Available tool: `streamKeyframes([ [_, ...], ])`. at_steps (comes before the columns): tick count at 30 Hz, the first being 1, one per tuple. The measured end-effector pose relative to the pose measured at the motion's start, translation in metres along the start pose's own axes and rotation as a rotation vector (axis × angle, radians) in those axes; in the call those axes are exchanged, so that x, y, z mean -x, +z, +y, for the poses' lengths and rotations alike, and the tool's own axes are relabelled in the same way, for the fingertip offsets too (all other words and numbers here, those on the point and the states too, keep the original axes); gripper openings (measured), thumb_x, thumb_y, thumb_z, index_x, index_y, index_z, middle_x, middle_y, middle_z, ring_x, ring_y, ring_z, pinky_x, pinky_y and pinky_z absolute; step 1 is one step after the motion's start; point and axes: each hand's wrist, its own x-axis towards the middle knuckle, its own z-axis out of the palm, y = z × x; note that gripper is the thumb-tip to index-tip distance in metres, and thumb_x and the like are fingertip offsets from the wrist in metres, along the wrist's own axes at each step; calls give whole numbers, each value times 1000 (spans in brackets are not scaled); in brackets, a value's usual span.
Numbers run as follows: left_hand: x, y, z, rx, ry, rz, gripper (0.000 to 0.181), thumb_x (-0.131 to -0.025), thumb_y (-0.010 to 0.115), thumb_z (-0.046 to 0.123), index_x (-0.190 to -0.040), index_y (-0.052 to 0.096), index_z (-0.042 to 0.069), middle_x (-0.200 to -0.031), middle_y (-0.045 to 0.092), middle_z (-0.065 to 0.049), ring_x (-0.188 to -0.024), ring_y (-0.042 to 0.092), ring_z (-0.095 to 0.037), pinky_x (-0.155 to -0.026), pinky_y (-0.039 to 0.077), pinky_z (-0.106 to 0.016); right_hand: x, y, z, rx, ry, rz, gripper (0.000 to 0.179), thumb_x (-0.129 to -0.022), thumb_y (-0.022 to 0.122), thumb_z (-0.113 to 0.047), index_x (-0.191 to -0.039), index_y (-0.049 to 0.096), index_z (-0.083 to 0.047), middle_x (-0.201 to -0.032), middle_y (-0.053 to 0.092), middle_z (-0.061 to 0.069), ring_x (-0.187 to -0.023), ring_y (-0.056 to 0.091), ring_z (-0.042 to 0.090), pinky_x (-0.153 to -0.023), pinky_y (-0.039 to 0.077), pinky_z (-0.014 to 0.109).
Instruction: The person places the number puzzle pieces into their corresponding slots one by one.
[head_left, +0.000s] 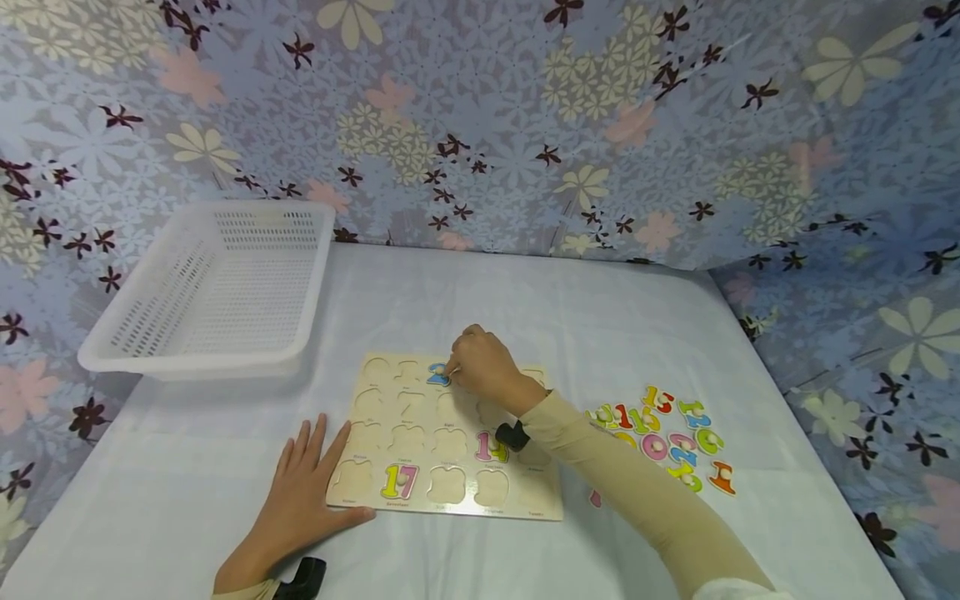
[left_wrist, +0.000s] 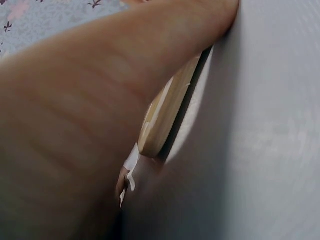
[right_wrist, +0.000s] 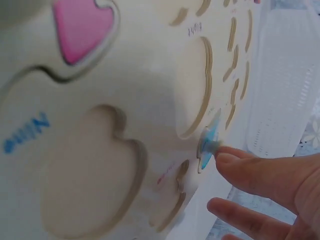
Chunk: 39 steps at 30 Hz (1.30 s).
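Note:
A wooden number puzzle board [head_left: 513, 505] with cut-out recesses lies on the table. At its far row my right hand [head_left: 486, 367] pinches the knob of a blue number 2 piece [head_left: 437, 375]. The right wrist view shows this blue piece [right_wrist: 210, 142] tilted at its recess, with thumb and forefinger at the knob. My left hand [head_left: 300, 492] is spread flat by the board's left side, its thumb along the near corner. Set in the board are a 17 piece [head_left: 400, 482] and a pink and green 14 piece [head_left: 487, 448], partly hidden by the right wrist strap.
Several loose number pieces [head_left: 655, 447] lie scattered to the right of the board, some hidden under the right forearm. A white plastic basket [head_left: 225, 367] stands at the back left. Flowered cloth [head_left: 480, 125] hangs behind the white table.

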Motion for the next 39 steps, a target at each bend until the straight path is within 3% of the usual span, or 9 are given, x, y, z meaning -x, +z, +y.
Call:
streamKeyframes([
  [6,0,1,0,0,23,36,113,-66,71,72,-152,30,10,-156,14,-27,-144,5,-43,-115,0,-51,-5,0,-6,6,11,-23,5,-84,77,-23,-87,80,-21,-105,71,2,-118,53,32,-96,46,47],
  [9,0,0,-1,4,10,20,114,-66,71,72,-152,29,11,-156,13,-26,-144,3,-42,-115,-2,-49,-6,1,-8,10,15,-44,5,-83,78,-22,-87,80,-21,-105,71,1,-119,52,32,-96,46,46],
  [14,-5,1,5,7,13,-9,115,-65,70,73,-153,28,10,-157,11,-26,-144,1,-42,-115,-2,-50,4,1,0,25,18,-34,7,-83,78,-23,-89,80,-21,-106,71,1,-121,51,34,-97,47,44],
  [19,1,3,4,-2,24,25,114,-66,72,71,-152,29,10,-157,12,-26,-144,2,-41,-115,-7,-46,21,-8,12,-16,38,13,8,-85,76,-20,-91,80,-21,-116,67,7,-125,49,34,-98,46,43],
  [23,3,6,4,-3,44,55,114,-67,74,67,-153,27,10,-156,13,-28,-144,2,-41,-114,-9,-44,53,-23,42,-51,163,50,14,-83,77,-18,-97,79,-18,-123,64,12,-128,44,38,-102,40,51],
  [28,4,9,3,-7,56,72,114,-66,75,65,-153,26,11,-155,14,-30,-144,2,-42,-114,-10,-44,107,-39,94,-42,354,29,31,-81,78,-21,-111,75,-16,-131,57,20,-132,33,48,-102,27,67],
  [32,4,9,4,-9,59,77,114,-66,76,64,-153,27,10,-154,15,-30,-144,2,-42,-114,-10,-45,153,-43,128,-63,500,20,38,-82,76,-18,-119,70,-10,-133,53,26,-132,27,53,-101,19,71],
  [39,5,8,5,-2,59,73,114,-66,77,63,-153,25,11,-154,16,-31,-144,2,-42,-114,-9,-45,208,-44,155,-121,695,29,41,-83,72,-11,-121,65,1,-126,56,28,-129,29,54,-99,19,71],
])
